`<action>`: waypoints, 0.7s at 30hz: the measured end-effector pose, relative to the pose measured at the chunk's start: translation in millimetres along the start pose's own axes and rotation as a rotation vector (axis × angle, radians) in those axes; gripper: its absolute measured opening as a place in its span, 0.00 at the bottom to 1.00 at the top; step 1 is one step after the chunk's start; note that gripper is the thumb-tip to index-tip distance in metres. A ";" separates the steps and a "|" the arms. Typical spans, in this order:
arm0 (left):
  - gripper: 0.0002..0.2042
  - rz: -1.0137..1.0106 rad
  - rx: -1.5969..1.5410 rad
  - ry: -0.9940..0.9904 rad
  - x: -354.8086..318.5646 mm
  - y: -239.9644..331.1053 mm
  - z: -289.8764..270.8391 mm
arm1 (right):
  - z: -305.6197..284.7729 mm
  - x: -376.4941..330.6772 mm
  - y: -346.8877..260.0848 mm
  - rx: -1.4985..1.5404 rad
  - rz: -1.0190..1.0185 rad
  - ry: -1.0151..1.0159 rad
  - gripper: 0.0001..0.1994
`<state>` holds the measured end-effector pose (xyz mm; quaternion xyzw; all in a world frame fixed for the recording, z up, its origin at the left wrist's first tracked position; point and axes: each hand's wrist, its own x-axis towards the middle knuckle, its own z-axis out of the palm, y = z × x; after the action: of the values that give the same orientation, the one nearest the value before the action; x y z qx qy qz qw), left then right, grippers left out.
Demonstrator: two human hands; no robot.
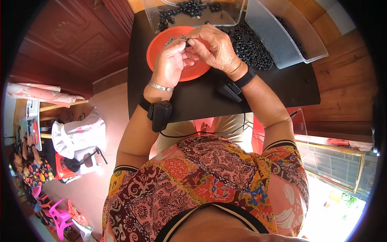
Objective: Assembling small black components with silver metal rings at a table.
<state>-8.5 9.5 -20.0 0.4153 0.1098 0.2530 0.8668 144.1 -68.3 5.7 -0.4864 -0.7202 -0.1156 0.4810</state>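
Both hands meet above an orange-red plastic bowl (155,48) on a dark table. My left hand (171,62) pinches with thumb and fingers at a small black part (188,43). My right hand (215,46) comes at the same part from the other side, its thumb and forefinger closed on it. The part's exact shape is mostly covered by the fingertips. Small grey metal pieces (174,40) lie inside the bowl, partly behind the hands. To the right of the bowl spreads a pile of small black parts (252,48).
Behind the bowl stands a clear plastic bin (234,18) with black parts. A second translucent bin (290,48) leans at the right, black parts inside. A black cable (209,132) runs below the table edge (193,115). Another person (36,171) sits far left, near a white sack (80,131).
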 end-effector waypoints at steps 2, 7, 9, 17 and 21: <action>0.10 0.010 0.034 0.001 0.2 -1.0 0.1 | -2.1 0.4 -3.3 -0.031 0.020 -0.018 0.05; 0.11 -0.018 0.019 -0.026 0.1 0.7 0.2 | -2.7 0.2 -3.0 -0.080 0.042 -0.046 0.05; 0.11 -0.043 -0.014 -0.040 0.8 1.4 -0.7 | -2.6 -0.6 -0.8 -0.115 0.041 -0.080 0.05; 0.11 -0.072 -0.070 -0.013 2.5 -1.1 -5.1 | -5.4 5.2 -13.5 -0.218 -0.073 -0.066 0.14; 0.10 -0.061 -0.083 0.015 -0.3 -0.2 -0.6 | -4.7 5.3 -12.6 -0.244 -0.099 -0.060 0.15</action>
<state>-8.9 9.6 -20.5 0.3737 0.1181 0.2339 0.8898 136.3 -74.4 16.1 -0.5084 -0.7380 -0.2113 0.3902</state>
